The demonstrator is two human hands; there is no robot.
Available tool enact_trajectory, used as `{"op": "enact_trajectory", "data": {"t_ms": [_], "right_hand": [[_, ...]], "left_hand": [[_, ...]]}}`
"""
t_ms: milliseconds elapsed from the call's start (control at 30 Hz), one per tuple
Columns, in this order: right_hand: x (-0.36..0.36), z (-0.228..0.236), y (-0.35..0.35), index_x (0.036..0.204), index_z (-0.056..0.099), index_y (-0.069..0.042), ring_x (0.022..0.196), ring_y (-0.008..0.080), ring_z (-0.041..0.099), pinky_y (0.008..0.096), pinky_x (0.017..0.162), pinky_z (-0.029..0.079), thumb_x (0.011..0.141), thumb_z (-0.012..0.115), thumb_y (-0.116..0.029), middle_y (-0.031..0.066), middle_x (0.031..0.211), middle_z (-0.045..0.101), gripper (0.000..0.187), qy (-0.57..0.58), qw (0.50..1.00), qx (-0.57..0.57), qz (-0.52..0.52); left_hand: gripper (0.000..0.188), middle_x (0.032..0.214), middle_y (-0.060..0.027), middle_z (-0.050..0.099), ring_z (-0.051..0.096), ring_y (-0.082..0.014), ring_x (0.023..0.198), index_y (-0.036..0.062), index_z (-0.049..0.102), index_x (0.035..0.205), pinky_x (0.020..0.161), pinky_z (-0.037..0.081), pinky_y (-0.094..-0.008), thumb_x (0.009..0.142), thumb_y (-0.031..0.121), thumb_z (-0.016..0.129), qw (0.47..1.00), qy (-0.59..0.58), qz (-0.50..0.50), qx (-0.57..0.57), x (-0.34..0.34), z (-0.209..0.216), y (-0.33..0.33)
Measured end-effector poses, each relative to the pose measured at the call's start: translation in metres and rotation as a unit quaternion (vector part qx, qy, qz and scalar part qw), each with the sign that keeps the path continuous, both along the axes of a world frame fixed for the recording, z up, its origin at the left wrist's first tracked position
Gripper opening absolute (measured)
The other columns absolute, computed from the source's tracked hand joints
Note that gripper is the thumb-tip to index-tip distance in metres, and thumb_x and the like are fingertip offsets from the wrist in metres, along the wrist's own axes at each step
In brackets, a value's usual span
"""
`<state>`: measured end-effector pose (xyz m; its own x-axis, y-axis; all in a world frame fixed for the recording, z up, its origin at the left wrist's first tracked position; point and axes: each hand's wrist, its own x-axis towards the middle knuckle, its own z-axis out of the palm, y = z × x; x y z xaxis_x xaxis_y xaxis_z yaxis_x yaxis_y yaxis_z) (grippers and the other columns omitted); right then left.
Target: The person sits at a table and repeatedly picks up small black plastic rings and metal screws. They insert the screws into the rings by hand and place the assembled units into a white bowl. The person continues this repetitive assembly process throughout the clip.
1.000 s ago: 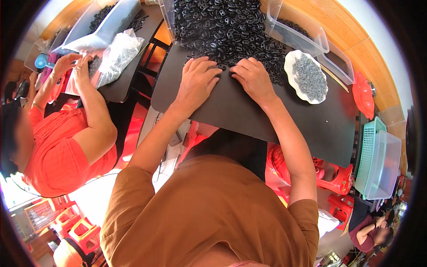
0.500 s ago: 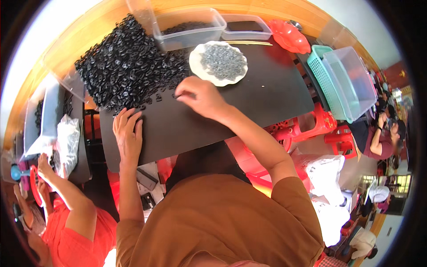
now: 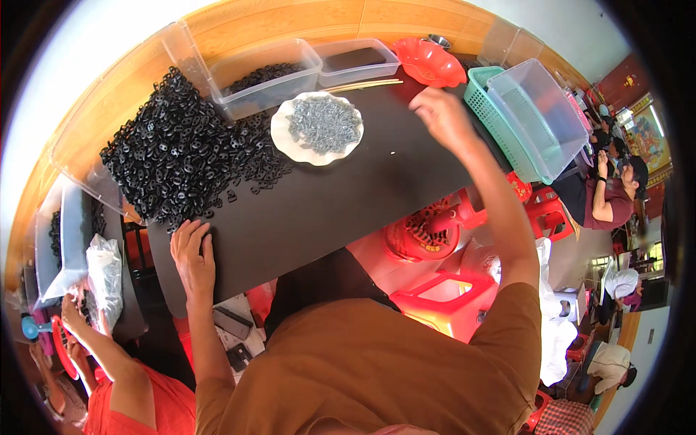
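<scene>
My left hand (image 3: 192, 254) lies flat with fingers spread on the black table mat (image 3: 326, 210), just below a big heap of small black plastic rings (image 3: 181, 156). My right hand (image 3: 444, 116) is raised over the far right end of the mat, blurred, close to the green basket (image 3: 500, 123); whether it holds anything I cannot tell. A white scalloped plate (image 3: 317, 128) of small grey metal pieces sits between the hands, beside the heap.
Clear plastic bins (image 3: 268, 72) and a red bowl (image 3: 428, 61) line the far edge. A clear tub (image 3: 533, 109) rests in the green basket. Red stools (image 3: 442, 297) stand under the table. A person in orange (image 3: 116, 377) works at left; other people sit at right.
My head has turned, shifting the view. My right hand moved from the mat near the plate out to the far right end. My left hand stayed on the mat's near edge.
</scene>
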<state>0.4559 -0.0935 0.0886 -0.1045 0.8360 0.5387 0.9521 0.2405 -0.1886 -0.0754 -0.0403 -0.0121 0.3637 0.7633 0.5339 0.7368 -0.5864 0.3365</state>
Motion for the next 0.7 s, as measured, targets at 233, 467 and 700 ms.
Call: {"op": "enact_trajectory", "data": {"t_ms": [233,467,700], "right_hand": [[0.176,0.065,0.008,0.1,0.07,-0.006,0.097,0.0361,0.065,0.0426,0.089,0.051,0.079,0.063,0.003,0.0152,0.103,0.068,0.024,-0.106,0.955,0.095,-0.262],[0.031,0.019,0.047,0.098,0.069,-0.003,0.094,0.0331,0.066,0.04,0.083,0.052,0.081,0.069,-0.001,0.015,0.096,0.068,0.017,0.013,0.994,0.079,-0.074],[-0.149,-0.04,0.042,0.092,0.068,-0.006,0.082,0.032,0.066,0.0402,0.071,0.053,0.085,0.068,-0.009,0.0095,0.089,0.067,0.007,0.102,0.988,-0.045,0.111]], "left_hand": [[0.019,0.113,-0.0091,0.065,0.056,-0.0295,0.118,0.0046,0.069,0.105,0.111,0.034,-0.0471,0.086,0.005,0.066,1.0,0.0,0.0,-0.008,0.004,-0.001,0.002],[0.019,0.113,-0.0086,0.065,0.057,-0.0291,0.118,0.0056,0.07,0.104,0.11,0.035,-0.0475,0.086,0.004,0.065,1.0,0.002,0.008,-0.004,0.0,0.0,0.0],[0.018,0.108,-0.0066,0.066,0.059,-0.026,0.115,0.0083,0.071,0.102,0.107,0.037,-0.046,0.084,0.005,0.068,1.0,-0.004,0.011,0.017,0.004,-0.003,0.006]]}}
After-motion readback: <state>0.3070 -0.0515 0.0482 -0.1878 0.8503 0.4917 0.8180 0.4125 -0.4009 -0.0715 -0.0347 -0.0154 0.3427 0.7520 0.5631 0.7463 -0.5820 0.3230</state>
